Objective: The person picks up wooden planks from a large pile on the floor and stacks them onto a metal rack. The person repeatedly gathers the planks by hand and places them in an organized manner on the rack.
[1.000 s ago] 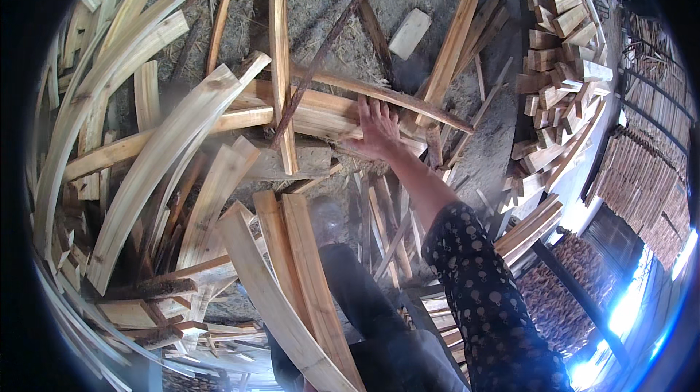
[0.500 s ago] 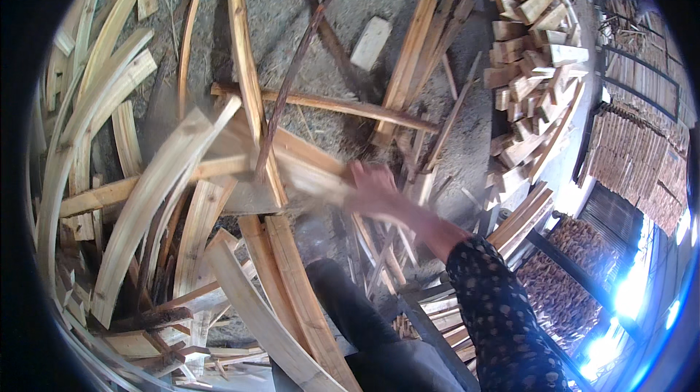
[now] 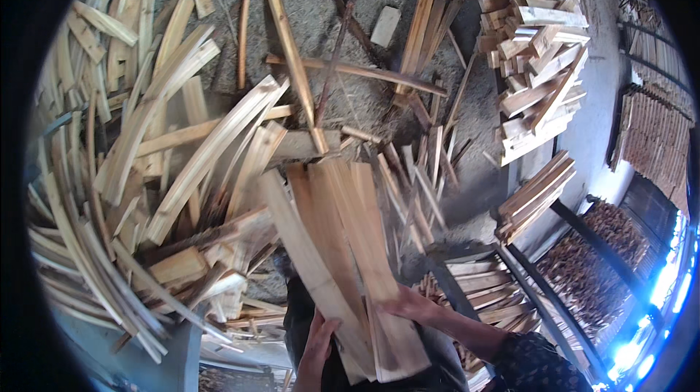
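Several pale wooden boards (image 3: 347, 217) lie side by side over my lap, pointing away from me and slightly fanned. My left hand (image 3: 319, 337) grips the left edge of the nearest-left board, thumb on its top face. From the right, my right hand (image 3: 405, 304) is closed around the edge of the right-hand board, with its fingertips partly hidden by the wood. Left of these boards, a long bent board (image 3: 211, 158) leans over the loose pile.
A heap of curved offcuts (image 3: 95, 261) fills the left side. Short blocks (image 3: 536, 64) are stacked at the far right, with a small bundle of slats (image 3: 536, 195) nearer. Thin sticks and a pale block (image 3: 385, 26) lie on the rough ground. Dark metal bars (image 3: 547, 304) run at right.
My right hand has come back toward me with a board, which now lies beside the others over my lap. My left hand has come into view on the boards. The view has shifted.
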A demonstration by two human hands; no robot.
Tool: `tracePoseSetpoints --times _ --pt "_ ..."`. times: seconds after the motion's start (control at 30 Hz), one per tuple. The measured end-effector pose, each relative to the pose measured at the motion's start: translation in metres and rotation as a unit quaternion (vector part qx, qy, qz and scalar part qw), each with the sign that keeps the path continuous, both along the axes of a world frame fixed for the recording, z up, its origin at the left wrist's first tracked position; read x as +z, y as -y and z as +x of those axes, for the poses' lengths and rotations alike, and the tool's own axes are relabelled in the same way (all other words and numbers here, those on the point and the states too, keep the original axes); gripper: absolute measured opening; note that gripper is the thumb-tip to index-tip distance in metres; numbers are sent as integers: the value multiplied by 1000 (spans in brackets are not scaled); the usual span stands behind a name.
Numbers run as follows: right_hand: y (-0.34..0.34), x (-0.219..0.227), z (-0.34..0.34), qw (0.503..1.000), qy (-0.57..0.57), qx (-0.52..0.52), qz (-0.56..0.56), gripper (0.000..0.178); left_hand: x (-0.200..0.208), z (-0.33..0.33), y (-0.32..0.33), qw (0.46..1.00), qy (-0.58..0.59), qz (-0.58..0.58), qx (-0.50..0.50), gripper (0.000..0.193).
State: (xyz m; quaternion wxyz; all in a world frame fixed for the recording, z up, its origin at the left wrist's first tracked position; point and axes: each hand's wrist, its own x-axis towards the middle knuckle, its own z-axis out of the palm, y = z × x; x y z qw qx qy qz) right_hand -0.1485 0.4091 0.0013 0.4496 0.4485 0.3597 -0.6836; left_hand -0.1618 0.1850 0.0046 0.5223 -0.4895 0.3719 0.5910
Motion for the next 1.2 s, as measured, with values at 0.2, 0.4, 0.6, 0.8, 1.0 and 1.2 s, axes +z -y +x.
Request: tracePoseSetpoints --times 0.2,0.4,0.6,0.8,1.0,1.2 --pt "79 -16 9 982 136 -118 -60 63 7 -5 28 1000 -10 16 9 65" --pt "135 51 89 956 79 -277 -48 64 46 24 66 959 -191 110 -180 76" --pt "202 89 154 903 103 -415 -31 56 59 68 119 931 -136 130 -314 80" --pt "207 -47 180 872 89 -479 -52 52 -48 85 114 962 1 122 -245 52" --pt "252 -66 225 872 8 -489 -12 52 -45 142 147 975 -47 56 -208 54" --pt "238 96 271 906 -172 -383 46 71 102 203 168 944 -220 106 -222 62"
